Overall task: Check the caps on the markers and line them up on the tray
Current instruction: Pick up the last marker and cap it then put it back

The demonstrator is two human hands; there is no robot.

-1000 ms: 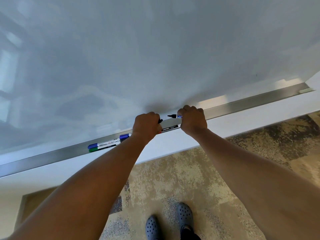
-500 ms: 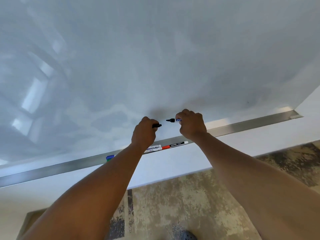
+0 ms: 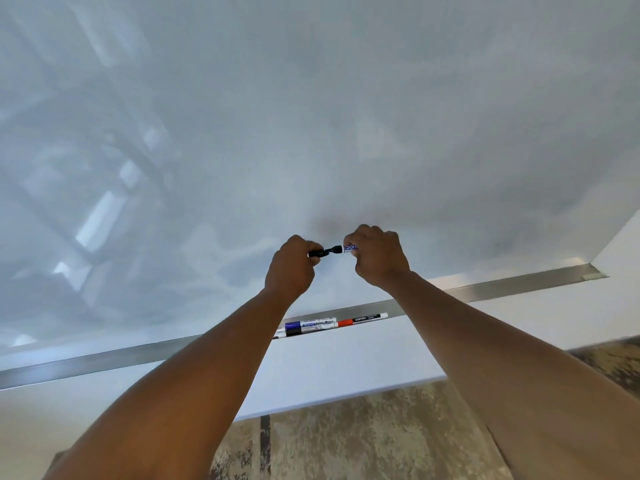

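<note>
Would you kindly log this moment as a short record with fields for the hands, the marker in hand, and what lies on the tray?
left hand: left hand grips the black cap
right hand: right hand grips the marker by its barrel
cap state: cap at the marker's tip, whether seated cannot be told
height: both held above the tray, in front of the whiteboard
on tray: blue marker, red marker, a third partly hidden behind the left arm

Glossy whiteboard (image 3: 311, 116), brushed metal tray (image 3: 519, 285), mottled carpet (image 3: 363, 441)
</note>
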